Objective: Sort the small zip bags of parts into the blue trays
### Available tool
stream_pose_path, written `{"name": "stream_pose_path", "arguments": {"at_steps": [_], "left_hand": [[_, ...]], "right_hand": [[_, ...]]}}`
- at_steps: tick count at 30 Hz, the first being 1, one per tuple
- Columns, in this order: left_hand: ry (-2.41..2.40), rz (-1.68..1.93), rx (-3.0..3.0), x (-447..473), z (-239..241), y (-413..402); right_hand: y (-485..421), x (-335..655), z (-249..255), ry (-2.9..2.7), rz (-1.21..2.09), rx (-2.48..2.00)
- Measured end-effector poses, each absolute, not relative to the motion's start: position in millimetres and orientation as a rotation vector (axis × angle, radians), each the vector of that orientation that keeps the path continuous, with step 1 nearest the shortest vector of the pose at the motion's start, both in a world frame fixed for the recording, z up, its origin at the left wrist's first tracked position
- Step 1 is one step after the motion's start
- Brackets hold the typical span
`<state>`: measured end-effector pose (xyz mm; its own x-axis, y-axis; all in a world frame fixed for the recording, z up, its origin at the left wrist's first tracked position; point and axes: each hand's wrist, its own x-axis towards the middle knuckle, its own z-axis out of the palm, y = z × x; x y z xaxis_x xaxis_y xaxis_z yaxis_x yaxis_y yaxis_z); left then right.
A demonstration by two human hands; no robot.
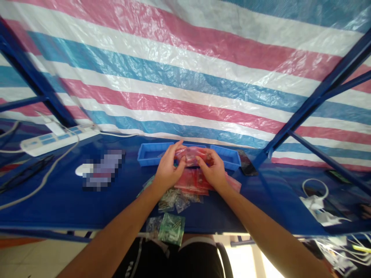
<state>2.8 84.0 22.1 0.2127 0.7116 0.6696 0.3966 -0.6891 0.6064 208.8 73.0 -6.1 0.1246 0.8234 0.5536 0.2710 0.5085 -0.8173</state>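
Observation:
Both my left hand [170, 165] and my right hand [213, 168] grip a red-tinted plastic bag [191, 154] between thumbs and fingers, one at each end. What is inside the bag cannot be made out. Beneath my hands lies a pile of flat red plastic bags [189, 180] on the blue table [121, 208]. Nearer to me are clear bags with small metal pieces [168, 200]. A green bag with small parts [172, 227] lies at the table's front edge, beside another clear bag [153, 224].
Blue trays [150, 154] line the back, one more at the right [227, 157]. A phone [247, 164] lies right of them. At the left are a power strip [58, 139], cables and a blurred-out item [104, 170]. A white cabled device [315, 204] sits far right.

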Motion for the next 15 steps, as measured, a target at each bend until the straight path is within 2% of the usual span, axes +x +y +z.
{"name": "stream_pose_path", "arguments": {"at_steps": [6,11,15], "left_hand": [[1.045,1.639,2.277,2,23,84],[0.808,1.354,2.230,3,20,79],[0.811,1.288,2.160,2,20,76]], "right_hand": [[74,211,6,-1.344,0.306,-0.981],[65,210,10,-1.605,0.102,-0.868],[60,207,6,-1.820,0.038,-0.791]]}}
